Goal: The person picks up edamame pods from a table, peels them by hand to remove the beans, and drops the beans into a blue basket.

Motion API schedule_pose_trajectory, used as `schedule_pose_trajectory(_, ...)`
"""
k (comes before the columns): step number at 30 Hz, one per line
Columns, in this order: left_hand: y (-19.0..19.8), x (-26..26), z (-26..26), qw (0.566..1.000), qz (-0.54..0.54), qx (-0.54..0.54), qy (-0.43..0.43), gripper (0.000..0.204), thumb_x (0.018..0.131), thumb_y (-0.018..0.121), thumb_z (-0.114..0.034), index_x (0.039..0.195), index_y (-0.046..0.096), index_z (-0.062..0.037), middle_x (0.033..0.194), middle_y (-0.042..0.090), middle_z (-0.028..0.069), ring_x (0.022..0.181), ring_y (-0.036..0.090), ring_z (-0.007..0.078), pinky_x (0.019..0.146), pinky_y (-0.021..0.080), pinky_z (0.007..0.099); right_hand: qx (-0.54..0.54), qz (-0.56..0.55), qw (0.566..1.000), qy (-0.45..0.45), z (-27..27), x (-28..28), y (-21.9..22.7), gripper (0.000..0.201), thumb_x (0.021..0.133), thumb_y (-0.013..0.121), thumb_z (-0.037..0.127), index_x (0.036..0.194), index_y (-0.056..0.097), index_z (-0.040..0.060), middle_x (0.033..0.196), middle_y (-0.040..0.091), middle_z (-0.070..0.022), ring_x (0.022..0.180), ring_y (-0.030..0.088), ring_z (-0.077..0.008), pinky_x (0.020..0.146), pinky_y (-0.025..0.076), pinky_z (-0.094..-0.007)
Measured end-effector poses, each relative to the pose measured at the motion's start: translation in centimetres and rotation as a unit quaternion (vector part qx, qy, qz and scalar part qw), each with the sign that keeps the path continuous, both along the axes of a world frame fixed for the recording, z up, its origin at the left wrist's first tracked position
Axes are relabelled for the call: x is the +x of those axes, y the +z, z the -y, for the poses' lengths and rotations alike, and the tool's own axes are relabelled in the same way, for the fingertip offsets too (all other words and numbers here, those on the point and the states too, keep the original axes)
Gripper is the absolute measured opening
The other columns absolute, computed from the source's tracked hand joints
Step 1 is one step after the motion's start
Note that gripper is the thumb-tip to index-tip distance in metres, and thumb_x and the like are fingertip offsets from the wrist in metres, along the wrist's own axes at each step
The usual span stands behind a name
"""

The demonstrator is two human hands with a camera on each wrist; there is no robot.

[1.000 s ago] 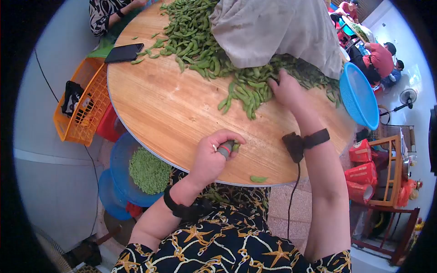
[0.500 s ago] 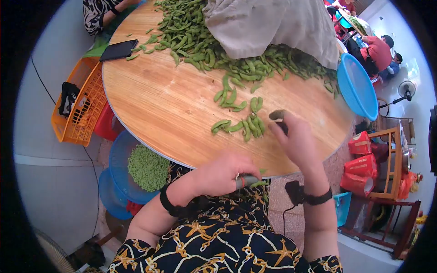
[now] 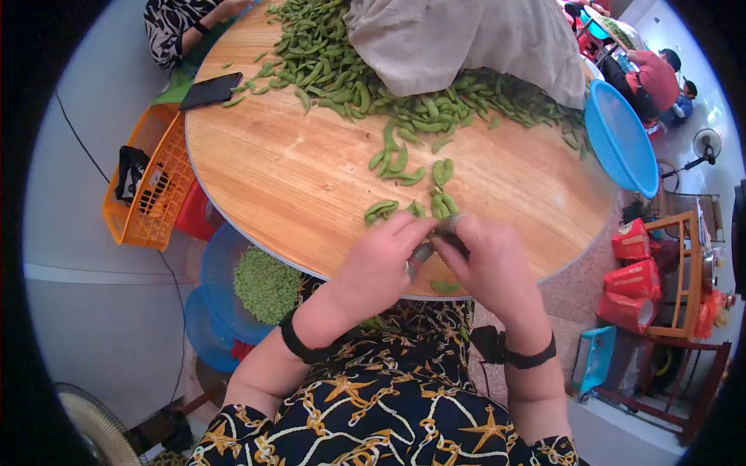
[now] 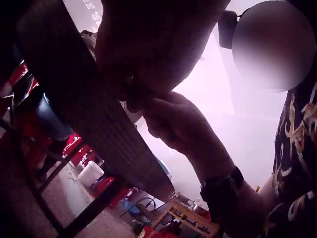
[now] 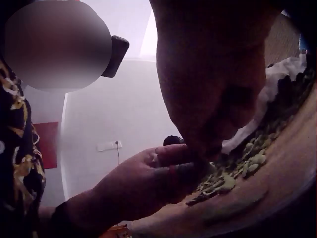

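In the head view the left hand (image 3: 379, 262) and right hand (image 3: 497, 260) meet over the near edge of the round wooden table (image 3: 280, 194). Their curled fingertips pinch a green pod, mostly hidden between them. Grey covers, one with a red band, show on some digits. Just beyond the fingers lie several loose pods (image 3: 441, 171), and one pod (image 3: 445, 286) lies below them near the edge. The wrist views are dark: the left hand (image 4: 148, 49) and right hand (image 5: 213, 84) touch at the fingertips, the pod not discernible.
A large pod pile (image 3: 334, 70) lies under a grey cloth (image 3: 466, 39) at the far side. A phone (image 3: 210, 91) is at the left edge, a blue basket (image 3: 620, 140) at the right. Below left stand an orange crate (image 3: 148, 186) and a basin of shelled beans (image 3: 266, 283).
The right hand left the pile, with several pods now nearer the table's front, and then moved left to the other hand. The left hand dipped to the table edge and rose again.
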State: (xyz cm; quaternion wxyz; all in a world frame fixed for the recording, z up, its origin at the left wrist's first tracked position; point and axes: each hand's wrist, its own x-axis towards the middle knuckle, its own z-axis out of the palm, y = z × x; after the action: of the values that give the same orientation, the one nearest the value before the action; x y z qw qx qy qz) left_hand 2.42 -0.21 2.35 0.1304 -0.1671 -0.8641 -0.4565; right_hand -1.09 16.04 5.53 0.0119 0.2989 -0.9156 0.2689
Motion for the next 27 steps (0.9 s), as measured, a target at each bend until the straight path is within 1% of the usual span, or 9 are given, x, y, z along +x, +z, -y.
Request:
schedule_pose_trajectory(2, 0.2, -0.1, -0.1, 0.997, 0.064, 0.052, -0.004, 0.017, 0.078, 0.058, -0.003, 0.095, 0.057, 0.0008, 0.081, 0.059, 0.0132, 0.072, 0.056, 0.0264, 0.07, 0.045, 0.032, -0.021, 0.002, 1.0, 0.014, -0.2, 0.5, -0.1, 0.016, 0.08, 0.06, 0.017, 0.076, 0.055, 0.0025, 0.065, 0.057, -0.012, 0.06, 0.058, -0.0268, 0.054, 0.046, -0.0361)
schedule_pose_trajectory(4, 0.1, -0.3, 0.0, 0.986, 0.128, 0.103, -0.008, 0.015, 0.08, 0.057, -0.004, 0.094, 0.058, 0.0007, 0.081, 0.061, 0.0112, 0.072, 0.057, 0.0229, 0.07, 0.045, 0.0297, -0.292, 0.22, 0.927, -0.079, -0.2, 0.9, -0.8, 0.017, 0.086, 0.054, 0.019, 0.086, 0.057, 0.002, 0.063, 0.053, -0.0031, 0.057, 0.052, -0.0141, 0.054, 0.044, -0.0285)
schedule_pose_trajectory(6, -0.5, -0.7, 0.2, 0.846, 0.344, 0.408, -0.013, 0.013, 0.082, 0.059, -0.007, 0.093, 0.059, -0.0007, 0.08, 0.061, 0.0047, 0.073, 0.055, 0.0126, 0.068, 0.044, 0.025, -0.33, 0.33, 0.881, -0.078, -0.8, 1.2, -1.2, 0.02, 0.089, 0.049, 0.02, 0.092, 0.056, 0.0018, 0.065, 0.051, -0.0003, 0.058, 0.049, -0.01, 0.054, 0.042, -0.025)
schedule_pose_trajectory(7, -0.8, -0.6, 0.1, 0.846, 0.346, 0.405, -0.013, 0.013, 0.082, 0.059, -0.007, 0.093, 0.059, -0.0007, 0.08, 0.061, 0.0047, 0.073, 0.055, 0.0126, 0.068, 0.044, 0.025, -0.362, 0.432, 0.823, -0.076, -1.0, 1.4, -1.4, 0.023, 0.092, 0.045, 0.021, 0.097, 0.056, 0.0016, 0.066, 0.049, 0.0025, 0.058, 0.045, -0.0059, 0.053, 0.04, -0.0215)
schedule_pose_trajectory(11, -0.9, -0.6, -0.3, 0.839, 0.294, 0.457, -0.013, 0.014, 0.08, 0.064, -0.014, 0.091, 0.06, -0.0057, 0.077, 0.058, -0.0029, 0.061, 0.047, 0.0019, 0.05, 0.034, 0.0153, -0.39, 0.523, 0.756, -0.045, -1.2, 2.1, -2.3, 0.022, 0.094, 0.042, 0.023, 0.085, 0.052, 0.0055, 0.068, 0.048, 0.0032, 0.058, 0.044, -0.0039, 0.051, 0.036, -0.0178)
schedule_pose_trajectory(15, -1.3, -0.5, -0.7, 0.876, 0.276, 0.394, 0.022, 0.012, 0.081, 0.062, -0.01, 0.088, 0.061, -0.0009, 0.073, 0.058, 0.0, 0.072, 0.052, 0.0059, 0.067, 0.042, 0.0212, -0.371, 0.527, 0.764, -0.024, -1.3, 1.8, -2.1, 0.024, 0.094, 0.042, 0.023, 0.078, 0.05, 0.0064, 0.066, 0.048, 0.0038, 0.056, 0.043, -0.0033, 0.049, 0.034, -0.0179)
schedule_pose_trajectory(22, -1.9, -0.1, -0.6, 0.939, 0.142, 0.311, -0.032, 0.011, 0.079, 0.064, -0.012, 0.084, 0.061, -0.0022, 0.073, 0.056, -0.0015, 0.069, 0.051, 0.006, 0.063, 0.04, 0.0198, -0.369, 0.51, 0.777, -0.027, -1.0, 2.3, -1.8, 0.021, 0.092, 0.044, 0.018, 0.077, 0.052, 0.007, 0.063, 0.047, 0.0046, 0.054, 0.042, -0.0029, 0.047, 0.033, -0.0172)
schedule_pose_trajectory(24, -2.0, -0.1, 0.1, 0.814, 0.274, 0.489, -0.156, 0.009, 0.079, 0.064, -0.011, 0.081, 0.062, -0.0031, 0.075, 0.055, -0.0015, 0.069, 0.051, 0.006, 0.063, 0.04, 0.0204, -0.359, 0.522, 0.773, -0.025, -1.0, 2.7, -1.7, 0.02, 0.092, 0.044, 0.017, 0.077, 0.053, 0.0071, 0.063, 0.048, 0.0045, 0.054, 0.042, -0.0028, 0.047, 0.033, -0.0171)
schedule_pose_trajectory(27, -1.6, 0.1, 0.7, 0.778, 0.332, 0.509, -0.16, 0.012, 0.077, 0.066, -0.01, 0.08, 0.058, -0.0017, 0.076, 0.054, 0.0004, 0.073, 0.049, 0.0063, 0.067, 0.041, 0.0217, -0.388, 0.555, 0.736, -0.01, -0.5, 2.9, -2.3, 0.019, 0.092, 0.045, 0.016, 0.077, 0.053, 0.0058, 0.063, 0.048, 0.0042, 0.054, 0.042, -0.0029, 0.048, 0.034, -0.0178)
